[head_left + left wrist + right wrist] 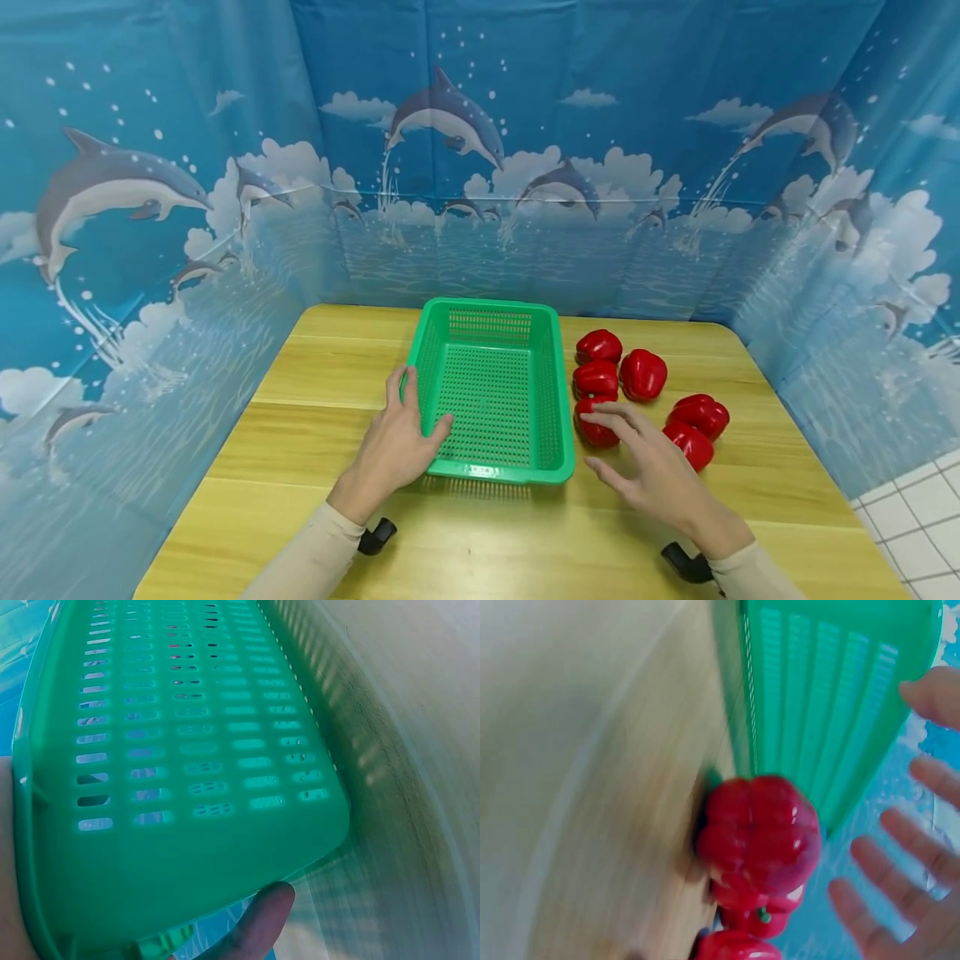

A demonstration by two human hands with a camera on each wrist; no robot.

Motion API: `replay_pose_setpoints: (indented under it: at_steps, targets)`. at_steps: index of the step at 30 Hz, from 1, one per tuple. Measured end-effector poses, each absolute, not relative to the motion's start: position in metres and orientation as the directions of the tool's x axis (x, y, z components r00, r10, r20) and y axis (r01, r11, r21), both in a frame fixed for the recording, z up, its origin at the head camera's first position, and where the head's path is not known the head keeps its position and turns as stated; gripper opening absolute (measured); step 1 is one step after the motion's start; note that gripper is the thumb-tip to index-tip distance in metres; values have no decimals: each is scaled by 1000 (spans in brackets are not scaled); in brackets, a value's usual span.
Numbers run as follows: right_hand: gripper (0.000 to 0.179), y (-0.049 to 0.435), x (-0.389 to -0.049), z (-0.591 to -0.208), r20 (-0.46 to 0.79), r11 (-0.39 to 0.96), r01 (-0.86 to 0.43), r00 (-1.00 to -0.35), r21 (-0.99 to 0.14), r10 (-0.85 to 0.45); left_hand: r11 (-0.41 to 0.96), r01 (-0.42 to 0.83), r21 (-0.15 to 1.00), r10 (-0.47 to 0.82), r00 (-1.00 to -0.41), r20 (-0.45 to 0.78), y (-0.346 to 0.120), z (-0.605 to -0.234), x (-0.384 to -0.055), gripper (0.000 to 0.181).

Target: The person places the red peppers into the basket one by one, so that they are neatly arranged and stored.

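Note:
A green plastic basket (491,473) with slotted walls stands mid-table, its perforated floor bare. My left hand (397,442) straddles its left wall near the front corner, with the thumb over the inside and relaxed fingers outside. In the left wrist view a fingertip (274,904) lies right by the edge of the basket's wall (172,877). Just right of the basket, my right hand (652,471) is spread around a red bell pepper (596,429), nothing in its grasp. The right wrist view shows this hand (922,892) apart from the nearest bell pepper (759,836).
Several more red bell peppers lie to the right, some in a group (643,375) behind the right hand and others (701,415) beside it. A blue dolphin-print curtain (480,250) closes off the back and sides of the wooden table (300,417).

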State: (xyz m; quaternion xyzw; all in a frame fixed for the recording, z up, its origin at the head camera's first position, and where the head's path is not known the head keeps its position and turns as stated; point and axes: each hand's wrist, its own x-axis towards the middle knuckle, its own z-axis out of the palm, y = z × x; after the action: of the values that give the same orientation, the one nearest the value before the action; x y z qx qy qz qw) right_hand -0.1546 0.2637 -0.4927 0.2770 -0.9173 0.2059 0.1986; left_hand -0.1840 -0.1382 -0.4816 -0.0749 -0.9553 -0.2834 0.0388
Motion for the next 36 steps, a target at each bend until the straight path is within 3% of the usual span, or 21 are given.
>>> replay_pose_setpoints:
  at_steps: [9,15,24,36]
  targets:
    - [82,271,-177,-497,355,865,-393,-893,-312,-277,826,170,537,121,-985,127,-138,-482,-184,105]
    - [86,265,-190,-500,260,891,-300,-941,-340,-217,829,166,535,117,-985,125,-138,-483,-185,105]
    - [83,261,-196,-507,204,893,-220,-968,-392,-149,833,170,526,117,-984,134,-138,-483,-185,105]
    - [75,261,-202,-511,221,869,-241,-963,-433,-157,853,157,497,108,-986,125,-137,-482,-184,105]
